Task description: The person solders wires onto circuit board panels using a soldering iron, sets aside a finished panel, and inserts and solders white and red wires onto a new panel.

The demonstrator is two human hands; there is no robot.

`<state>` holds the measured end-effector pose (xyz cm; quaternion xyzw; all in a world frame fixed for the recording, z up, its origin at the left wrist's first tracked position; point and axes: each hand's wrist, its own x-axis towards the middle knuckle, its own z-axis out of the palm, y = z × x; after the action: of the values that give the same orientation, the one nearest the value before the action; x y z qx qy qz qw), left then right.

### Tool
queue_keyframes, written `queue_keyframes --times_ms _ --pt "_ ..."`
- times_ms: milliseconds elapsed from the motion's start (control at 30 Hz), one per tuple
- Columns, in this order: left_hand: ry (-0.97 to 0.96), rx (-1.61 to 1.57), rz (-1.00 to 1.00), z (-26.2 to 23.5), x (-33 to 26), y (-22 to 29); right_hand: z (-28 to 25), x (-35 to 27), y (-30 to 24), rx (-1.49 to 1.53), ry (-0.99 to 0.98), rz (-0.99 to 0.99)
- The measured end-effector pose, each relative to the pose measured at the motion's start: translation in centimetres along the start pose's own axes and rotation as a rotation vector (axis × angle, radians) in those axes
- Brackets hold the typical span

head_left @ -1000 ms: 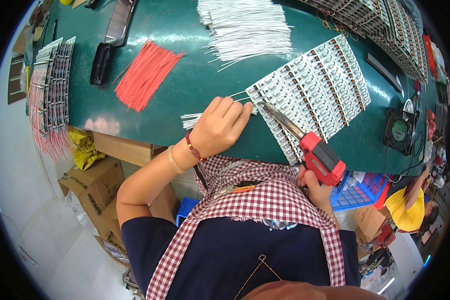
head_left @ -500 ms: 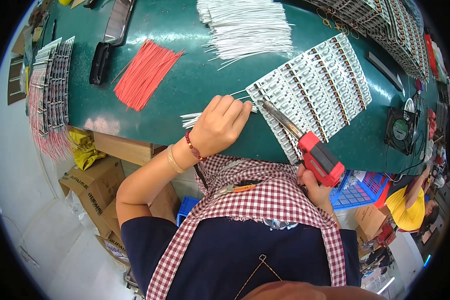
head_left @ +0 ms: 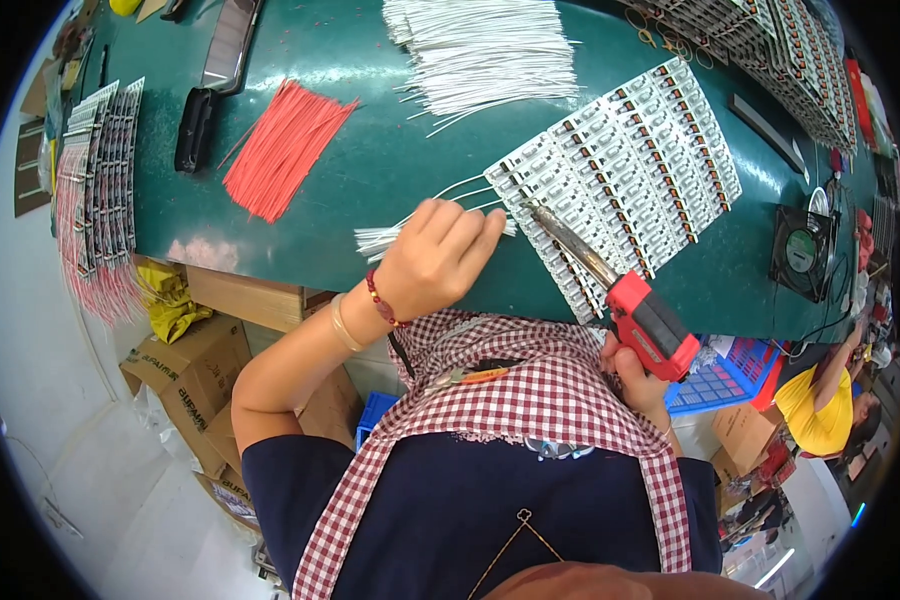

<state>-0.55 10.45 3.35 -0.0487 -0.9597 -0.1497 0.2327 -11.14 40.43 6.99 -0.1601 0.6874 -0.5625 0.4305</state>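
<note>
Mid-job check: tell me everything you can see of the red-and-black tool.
The red-and-black tool looks like a soldering gun: a chunky red body, apparently plastic, with a dark panel along its upper side and a long, narrow metal barrel, discoloured towards the tip. The right hand grips it from below. It slants up and to the left, its tip over the near left part of the white circuit-board sheet. Whether the tip touches the sheet, I can't tell.

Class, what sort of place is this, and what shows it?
Probably an electronics assembly workshop: what looks like a soldering gun is held at a panel of white circuit boards, with cut white wires piled on the green table.
</note>
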Motion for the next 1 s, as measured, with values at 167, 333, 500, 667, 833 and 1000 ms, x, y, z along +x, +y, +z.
queue_keyframes --times_ms 167,333,500,667,833,1000 --pt "-0.044 -0.019 -0.037 0.5 -0.2 0.7 0.0 -0.1 0.9 -0.094 0.003 -0.031" --pt "-0.06 -0.011 -0.045 0.7 -0.1 0.7 0.2 0.2 1.3 -0.17 0.034 -0.104" --pt "-0.07 -0.015 -0.061 0.9 0.1 0.8 0.1 0.1 2.3 -0.159 0.047 -0.069" --pt "-0.08 -0.012 -0.067 0.8 0.1 0.8 -0.7 -0.1 2.3 -0.214 0.016 -0.082" --pt "-0.091 -0.013 -0.068 0.7 0.1 0.9 -0.4 -0.6 1.5 -0.085 0.067 -0.055" --pt "-0.049 -0.01 -0.052 0.6 0.2 0.8 -0.9 -0.7 0.4 0.003 0.024 -0.019"
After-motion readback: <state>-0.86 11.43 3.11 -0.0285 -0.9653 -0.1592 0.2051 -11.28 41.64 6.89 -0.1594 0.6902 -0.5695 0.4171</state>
